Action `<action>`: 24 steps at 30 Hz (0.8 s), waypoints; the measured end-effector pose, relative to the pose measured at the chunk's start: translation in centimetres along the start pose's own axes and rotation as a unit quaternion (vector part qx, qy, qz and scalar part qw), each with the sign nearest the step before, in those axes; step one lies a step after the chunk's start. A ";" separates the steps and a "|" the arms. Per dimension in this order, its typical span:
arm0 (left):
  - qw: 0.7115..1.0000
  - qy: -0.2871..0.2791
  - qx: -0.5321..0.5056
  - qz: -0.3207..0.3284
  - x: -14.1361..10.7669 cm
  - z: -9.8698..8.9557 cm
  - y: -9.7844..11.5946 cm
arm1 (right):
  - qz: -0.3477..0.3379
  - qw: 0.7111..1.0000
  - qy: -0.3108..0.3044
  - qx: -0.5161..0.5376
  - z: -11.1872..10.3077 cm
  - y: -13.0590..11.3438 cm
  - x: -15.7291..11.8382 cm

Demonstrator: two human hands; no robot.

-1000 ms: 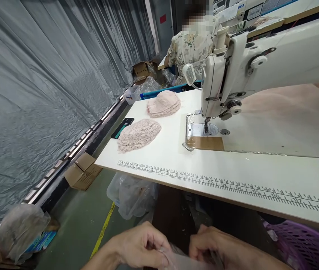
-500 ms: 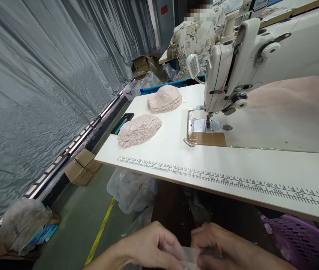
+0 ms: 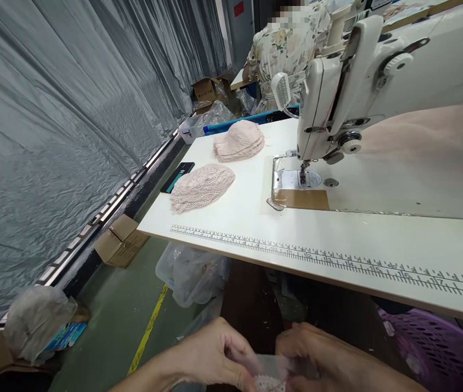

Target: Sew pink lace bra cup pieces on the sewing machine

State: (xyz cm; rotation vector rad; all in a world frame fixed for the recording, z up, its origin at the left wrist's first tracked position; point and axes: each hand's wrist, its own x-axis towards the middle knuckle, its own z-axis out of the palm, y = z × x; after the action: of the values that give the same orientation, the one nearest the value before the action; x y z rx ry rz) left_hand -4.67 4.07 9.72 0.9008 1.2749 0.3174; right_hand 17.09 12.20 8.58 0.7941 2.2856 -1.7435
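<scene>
At the bottom edge of the head view, my left hand and my right hand are closed on a piece of clear plastic. It looks like a thin bag, though its lower part is out of frame. A bit of pale lace shows in or under the plastic, between my hands. Both hands are below the front edge of the white sewing table. Two pale pink stacks lie on the table: lace pieces in front and cup-shaped fabric pieces behind.
A sewing machine stands on the right, pink cloth behind it. A dark phone-like object touches the lace stack. Below are a plastic-filled tub, a purple basket and a cardboard box. Another person sits beyond.
My hands have shifted slightly left, still on the plastic. More of the pale lace shows between them. The camera view has moved a little.
</scene>
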 end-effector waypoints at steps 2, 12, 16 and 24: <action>1.000 -0.015 0.011 0.013 0.1 0.1 0.1 | -0.005 1.000 -0.009 0.003 -0.1 0.0 0.2; 0.998 -0.054 -0.025 -0.003 0.4 0.2 0.9 | -0.011 0.997 -0.051 0.051 -1.6 1.2 -0.9; 0.998 -0.046 -0.031 -0.011 -0.1 0.1 1.0 | -0.024 0.998 -0.025 0.047 -0.8 1.4 -0.4; 1.000 -0.024 -0.008 -0.016 -0.2 -0.2 0.6 | -0.050 0.997 0.001 0.051 -0.8 1.7 -0.8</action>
State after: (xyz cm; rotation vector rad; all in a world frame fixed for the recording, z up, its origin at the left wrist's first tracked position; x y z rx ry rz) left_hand -4.80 4.39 10.30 0.8694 1.2398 0.2780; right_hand 18.73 12.98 7.72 0.7102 2.2897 -1.9154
